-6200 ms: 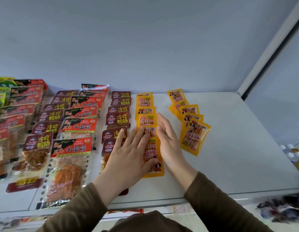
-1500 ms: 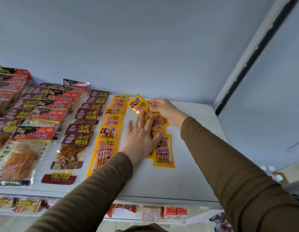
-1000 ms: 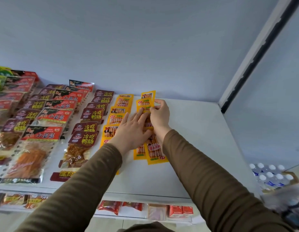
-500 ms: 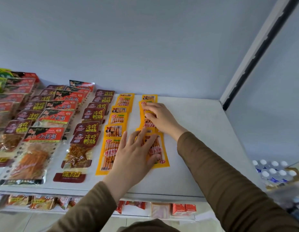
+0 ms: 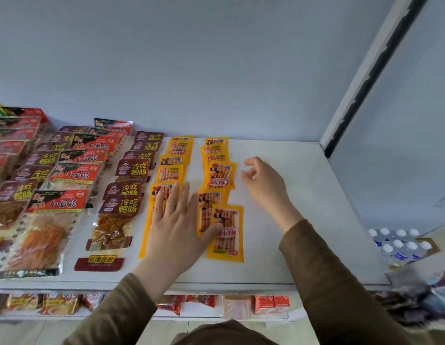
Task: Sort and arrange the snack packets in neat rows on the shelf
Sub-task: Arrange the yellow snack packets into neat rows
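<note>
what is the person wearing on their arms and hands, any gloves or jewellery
Both arms are in long, plain olive-brown sleeves of a soft-looking fabric, with no print or logo showing. The left sleeve and the right sleeve each end at the wrist. The left hand and the right hand are bare: no gloves, and no rings, watch or bracelet are visible.

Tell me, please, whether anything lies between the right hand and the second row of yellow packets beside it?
Nothing visible does. The right hand hovers above bare shelf, just right of the second yellow row. The left hand lies flat across both rows nearer the front.
</note>
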`<state>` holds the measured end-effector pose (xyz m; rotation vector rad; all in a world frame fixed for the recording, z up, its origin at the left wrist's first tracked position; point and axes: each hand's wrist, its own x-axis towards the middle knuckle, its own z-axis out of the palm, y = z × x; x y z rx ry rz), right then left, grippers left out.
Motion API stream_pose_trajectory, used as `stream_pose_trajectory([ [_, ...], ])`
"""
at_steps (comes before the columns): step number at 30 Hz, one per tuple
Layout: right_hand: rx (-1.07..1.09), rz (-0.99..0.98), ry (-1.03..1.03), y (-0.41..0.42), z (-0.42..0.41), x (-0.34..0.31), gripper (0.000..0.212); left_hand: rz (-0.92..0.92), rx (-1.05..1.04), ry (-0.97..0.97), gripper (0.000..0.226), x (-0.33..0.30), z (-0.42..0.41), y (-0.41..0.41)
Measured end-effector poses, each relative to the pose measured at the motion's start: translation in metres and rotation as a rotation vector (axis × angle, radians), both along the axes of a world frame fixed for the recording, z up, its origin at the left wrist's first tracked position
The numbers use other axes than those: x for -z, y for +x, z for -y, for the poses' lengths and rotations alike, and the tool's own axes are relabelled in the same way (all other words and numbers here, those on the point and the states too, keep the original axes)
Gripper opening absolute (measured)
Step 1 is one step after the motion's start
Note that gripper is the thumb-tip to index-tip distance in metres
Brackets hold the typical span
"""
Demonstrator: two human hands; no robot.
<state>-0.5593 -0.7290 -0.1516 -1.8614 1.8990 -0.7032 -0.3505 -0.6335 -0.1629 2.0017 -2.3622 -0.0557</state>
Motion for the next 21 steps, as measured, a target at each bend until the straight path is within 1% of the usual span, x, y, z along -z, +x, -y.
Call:
stream_pose_trajectory([
  [2, -0.06, -0.081, 0.145, 0.001, -0.03, -0.006, 0.054, 0.004, -0.025, 0.015, 0.102, 0.0, 0.0, -0.002],
  [4, -0.15, -0.084, 0.222, 0.008, -0.055, -0.009, 0.067, -0.012, -0.041, 0.023, 0.102, 0.001, -0.002, -0.006],
  [6, -0.222, -0.124, 0.263, 0.014, -0.068, -0.005, 0.071, -0.071, -0.066, 0.031, 0.101, 0.0, -0.002, -0.009],
  [10, -0.245, -0.157, 0.253, 0.015, -0.065, 0.0, 0.058, -0.221, -0.112, 0.105, 0.093, -0.002, 0.002, -0.013],
  [13, -0.255, -0.145, 0.221, 0.016, -0.064, -0.001, 0.051, -0.297, -0.118, 0.104, 0.083, -0.003, 0.004, -0.015],
  [16, -0.268, -0.082, 0.17, 0.02, -0.067, -0.002, 0.044, -0.415, -0.128, 0.053, 0.063, -0.001, 0.004, -0.014],
  [19, -0.276, -0.043, 0.093, 0.025, -0.066, 0.001, 0.042, -0.526, -0.135, 0.02, 0.044, 0.001, 0.007, -0.012],
  [21, -0.261, -0.032, 0.032, 0.028, -0.064, 0.009, 0.043, -0.548, -0.12, -0.016, 0.033, 0.003, 0.008, -0.012],
])
